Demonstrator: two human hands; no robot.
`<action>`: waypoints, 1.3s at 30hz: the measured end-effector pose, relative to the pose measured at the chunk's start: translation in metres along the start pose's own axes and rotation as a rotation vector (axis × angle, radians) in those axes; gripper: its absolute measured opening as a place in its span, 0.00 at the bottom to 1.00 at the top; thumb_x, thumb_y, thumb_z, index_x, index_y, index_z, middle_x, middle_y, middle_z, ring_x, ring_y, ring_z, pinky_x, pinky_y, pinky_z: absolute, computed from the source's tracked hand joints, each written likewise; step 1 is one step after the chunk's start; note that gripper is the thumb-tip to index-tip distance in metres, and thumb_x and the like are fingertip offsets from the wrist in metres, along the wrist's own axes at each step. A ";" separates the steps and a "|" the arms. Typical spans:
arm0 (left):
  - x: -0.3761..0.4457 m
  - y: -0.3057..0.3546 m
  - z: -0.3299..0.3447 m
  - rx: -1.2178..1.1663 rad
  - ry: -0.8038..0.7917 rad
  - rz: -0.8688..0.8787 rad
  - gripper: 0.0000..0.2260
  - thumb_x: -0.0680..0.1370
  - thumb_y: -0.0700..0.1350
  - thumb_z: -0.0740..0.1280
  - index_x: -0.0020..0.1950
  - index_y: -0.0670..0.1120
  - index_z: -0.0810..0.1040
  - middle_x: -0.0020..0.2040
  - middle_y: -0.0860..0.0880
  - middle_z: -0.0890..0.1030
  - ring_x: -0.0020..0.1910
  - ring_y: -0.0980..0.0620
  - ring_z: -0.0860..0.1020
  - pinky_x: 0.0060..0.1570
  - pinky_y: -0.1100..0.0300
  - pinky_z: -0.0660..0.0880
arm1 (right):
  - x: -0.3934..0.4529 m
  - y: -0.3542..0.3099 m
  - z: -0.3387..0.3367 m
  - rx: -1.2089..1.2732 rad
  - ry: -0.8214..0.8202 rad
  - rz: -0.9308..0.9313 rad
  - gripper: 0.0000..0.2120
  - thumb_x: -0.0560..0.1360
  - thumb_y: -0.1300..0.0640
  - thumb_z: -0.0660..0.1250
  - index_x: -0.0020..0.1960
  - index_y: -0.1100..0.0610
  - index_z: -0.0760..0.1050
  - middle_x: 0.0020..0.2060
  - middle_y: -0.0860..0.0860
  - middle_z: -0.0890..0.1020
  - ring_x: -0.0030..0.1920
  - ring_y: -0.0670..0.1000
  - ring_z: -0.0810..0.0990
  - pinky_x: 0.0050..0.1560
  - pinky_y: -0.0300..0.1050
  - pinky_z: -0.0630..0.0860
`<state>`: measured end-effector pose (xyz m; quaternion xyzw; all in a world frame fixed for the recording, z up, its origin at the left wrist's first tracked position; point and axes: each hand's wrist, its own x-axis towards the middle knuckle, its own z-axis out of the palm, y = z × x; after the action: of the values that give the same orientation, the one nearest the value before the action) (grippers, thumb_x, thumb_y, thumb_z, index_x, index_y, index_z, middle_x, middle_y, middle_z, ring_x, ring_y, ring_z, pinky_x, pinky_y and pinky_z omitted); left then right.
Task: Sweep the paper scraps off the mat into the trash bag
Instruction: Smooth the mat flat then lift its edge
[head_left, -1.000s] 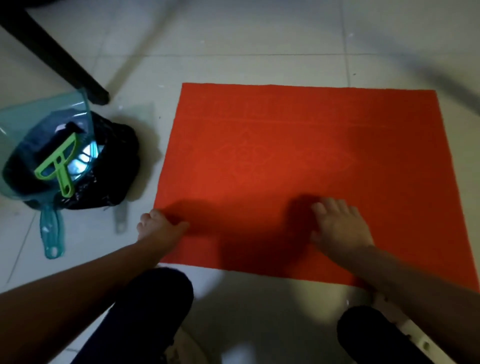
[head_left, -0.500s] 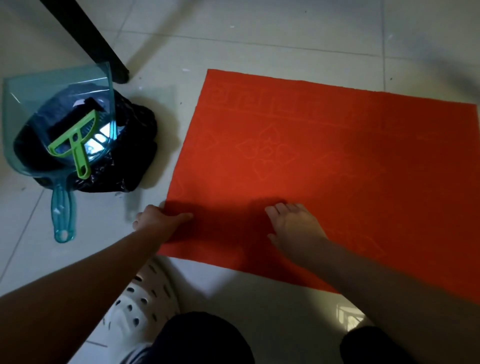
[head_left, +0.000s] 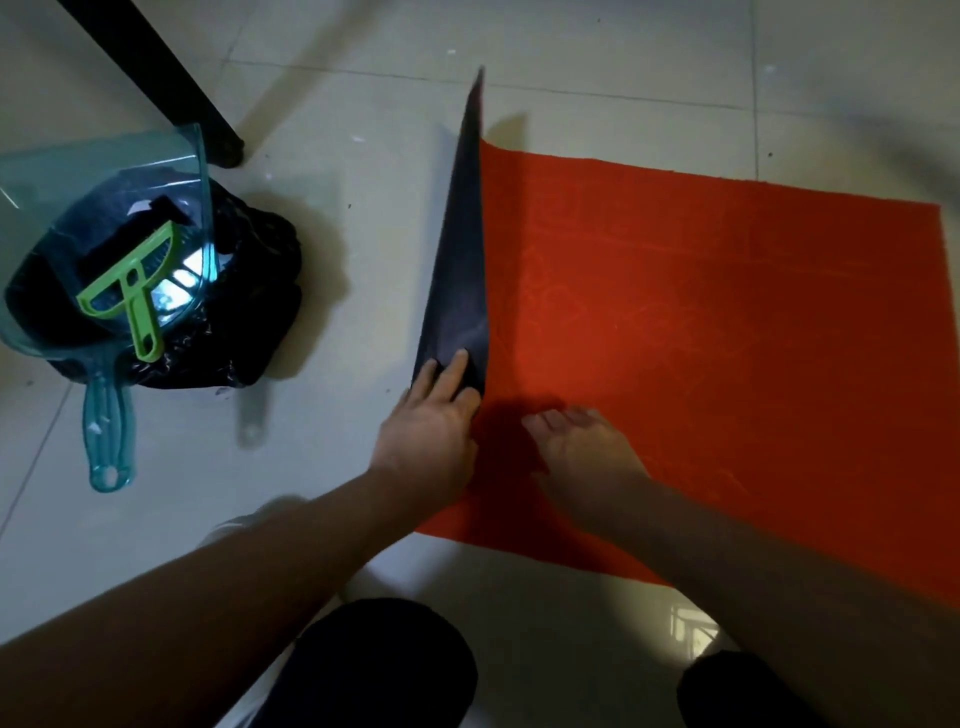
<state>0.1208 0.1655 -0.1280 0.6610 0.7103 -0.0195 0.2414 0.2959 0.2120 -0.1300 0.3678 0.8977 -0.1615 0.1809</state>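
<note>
The pale tiled floor (head_left: 332, 467) carries a red mat (head_left: 727, 364) with its left edge lifted, a black trash bag (head_left: 249, 312) topped by a teal dustpan (head_left: 104, 395), and a dark furniture leg (head_left: 171, 88).

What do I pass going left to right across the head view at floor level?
Dustpan with green brush on the trash bag → left hand gripping the mat's lifted edge → right hand → red mat.

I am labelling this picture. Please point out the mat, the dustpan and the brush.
mat (head_left: 701, 322): head view, red top face.
dustpan (head_left: 106, 431): head view, its handle.
brush (head_left: 143, 322): head view, green handle.
</note>
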 end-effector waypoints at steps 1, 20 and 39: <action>0.003 0.004 0.005 0.073 -0.053 0.025 0.20 0.78 0.45 0.59 0.70 0.46 0.69 0.82 0.45 0.50 0.80 0.40 0.48 0.75 0.44 0.59 | -0.001 0.001 0.000 -0.006 0.003 -0.004 0.23 0.77 0.49 0.62 0.69 0.55 0.64 0.64 0.54 0.73 0.65 0.56 0.71 0.67 0.50 0.62; 0.016 0.010 0.022 0.250 -0.278 0.014 0.32 0.82 0.46 0.56 0.81 0.47 0.41 0.81 0.40 0.39 0.76 0.28 0.38 0.74 0.32 0.48 | 0.113 -0.008 -0.049 -0.001 0.128 -0.005 0.32 0.81 0.51 0.55 0.79 0.49 0.42 0.79 0.51 0.43 0.78 0.53 0.38 0.77 0.58 0.38; 0.005 -0.009 -0.011 -0.049 0.045 -0.165 0.36 0.74 0.66 0.64 0.76 0.51 0.60 0.73 0.49 0.67 0.67 0.48 0.72 0.63 0.52 0.70 | 0.095 0.030 -0.016 0.322 0.471 0.126 0.26 0.76 0.54 0.60 0.73 0.53 0.65 0.73 0.52 0.67 0.71 0.55 0.66 0.68 0.54 0.65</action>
<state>0.1091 0.1728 -0.1231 0.5941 0.7679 -0.0070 0.2392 0.2514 0.2966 -0.1626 0.4743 0.8531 -0.2005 -0.0835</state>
